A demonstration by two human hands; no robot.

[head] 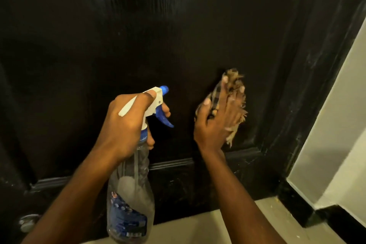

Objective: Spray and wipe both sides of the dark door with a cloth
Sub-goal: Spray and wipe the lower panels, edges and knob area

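Dark door (pixel 178 25), glossy, finely grained, with raised panel moulding, fills the frame; at centre right the right grip (pixel 215 123) lies flat, fingers spread, pressing a frayed, checked tan cloth (pixel 234 80) against the panel's lower right corner. At centre left the left grip (pixel 126 125) is clenched round the neck of a clear plastic spray bottle (pixel 130 188) with a white head and blue trigger (pixel 164 118), nozzle facing the door. Pale floor (pixel 198 226) and white wall (pixel 336 125) lie at lower right; a round metal fitting (pixel 27 222) at lower left is partly hidden by the forearm.
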